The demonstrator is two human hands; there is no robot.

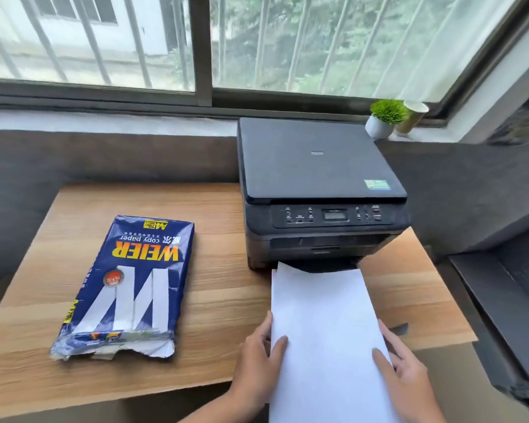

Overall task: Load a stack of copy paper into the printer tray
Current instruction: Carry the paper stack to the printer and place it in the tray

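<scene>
A black printer (318,190) stands at the back right of a wooden table (220,303). A white stack of copy paper (324,325) lies lengthwise in front of it, its far end reaching into the dark opening at the printer's base. My left hand (257,358) grips the stack's left edge, thumb on top. On the right edge, my right hand (400,364) holds it the same way. The tray itself is hidden by the paper. A torn blue copy paper wrapper (126,288) lies on the table to the left.
A small potted plant (382,119) and a paper cup (413,116) sit on the windowsill behind the printer. A dark open box or case (507,303) stands to the right of the table. Barred windows fill the background.
</scene>
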